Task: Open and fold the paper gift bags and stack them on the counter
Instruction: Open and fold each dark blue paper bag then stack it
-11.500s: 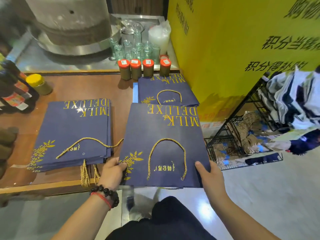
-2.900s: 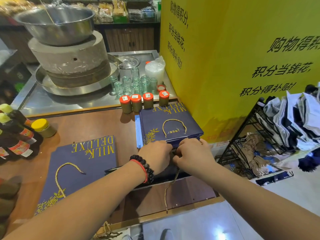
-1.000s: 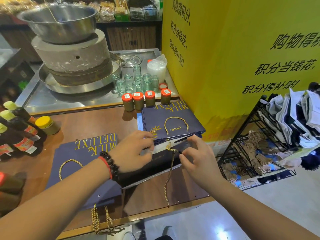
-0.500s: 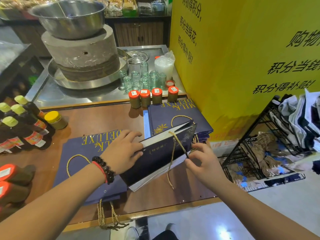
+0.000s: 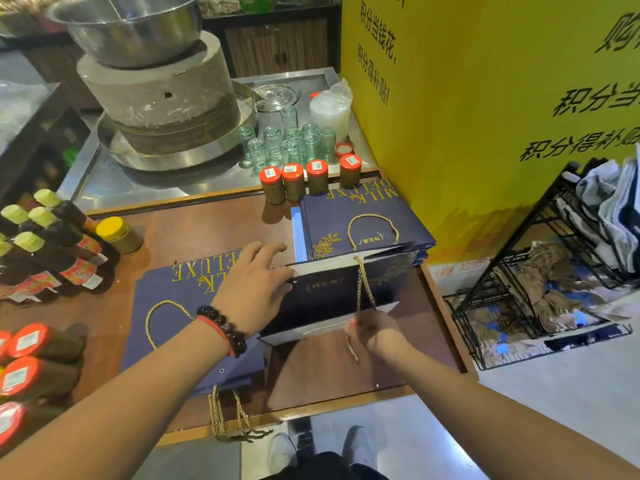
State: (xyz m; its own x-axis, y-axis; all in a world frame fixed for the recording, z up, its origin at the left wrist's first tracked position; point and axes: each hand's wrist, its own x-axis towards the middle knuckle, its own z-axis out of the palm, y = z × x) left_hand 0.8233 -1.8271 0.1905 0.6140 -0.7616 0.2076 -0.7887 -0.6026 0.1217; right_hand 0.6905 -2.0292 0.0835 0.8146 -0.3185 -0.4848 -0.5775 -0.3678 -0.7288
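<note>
Brown wooden counter (image 5: 194, 233), flat navy bag stack (image 5: 166, 327) at left front, second bag stack (image 5: 360, 216) at right rear, four red-lidded jars (image 5: 308, 178) along the back edge, yellow-lidded jar (image 5: 117, 233) and sauce bottles (image 5: 52, 247) at left.

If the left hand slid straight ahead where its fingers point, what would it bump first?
Probably the far stack of blue bags; the left hand points up and right toward it, though depth is unclear.
</note>
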